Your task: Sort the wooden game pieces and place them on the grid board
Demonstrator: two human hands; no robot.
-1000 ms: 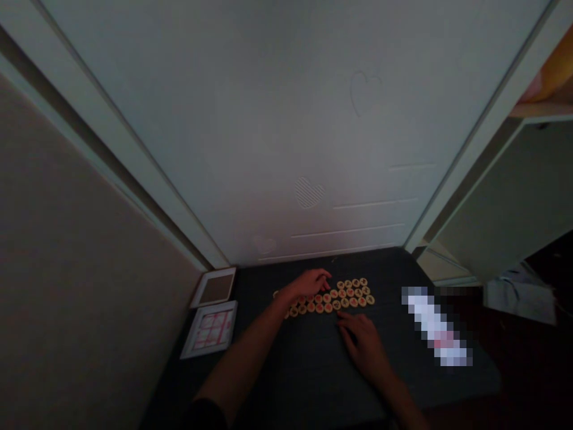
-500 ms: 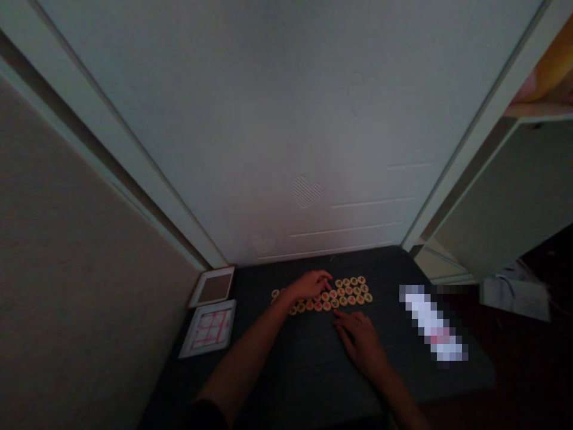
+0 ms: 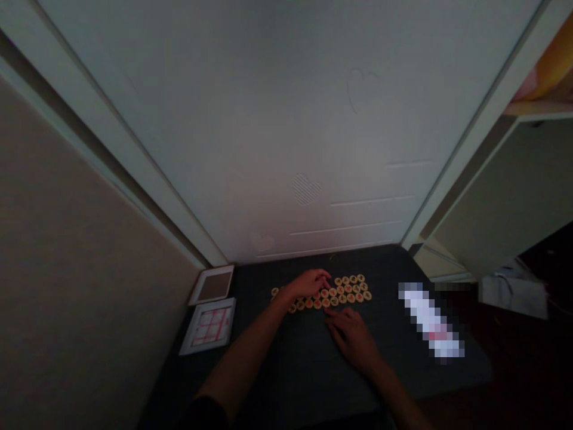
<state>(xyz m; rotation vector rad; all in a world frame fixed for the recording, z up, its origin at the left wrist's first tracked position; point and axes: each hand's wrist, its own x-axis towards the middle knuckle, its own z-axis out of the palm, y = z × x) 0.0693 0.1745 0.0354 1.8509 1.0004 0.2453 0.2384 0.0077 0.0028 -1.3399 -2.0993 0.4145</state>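
Observation:
Several small round tan game pieces with red and dark marks lie in rows on a dark table. My left hand rests on the left part of the rows, fingers curled loosely over the pieces. My right hand lies flat on the table just in front of the rows, fingers stretched toward the nearest pieces. The light is dim and I cannot make out whether either hand pinches a piece.
At the table's left edge lie a white box lid and a white board with a red grid. A blurred white object lies to the right. A pale door stands right behind the table; a cabinet stands at right.
My right hand has slid a little to the left along the front of the rows. My left hand has stayed on the pieces.

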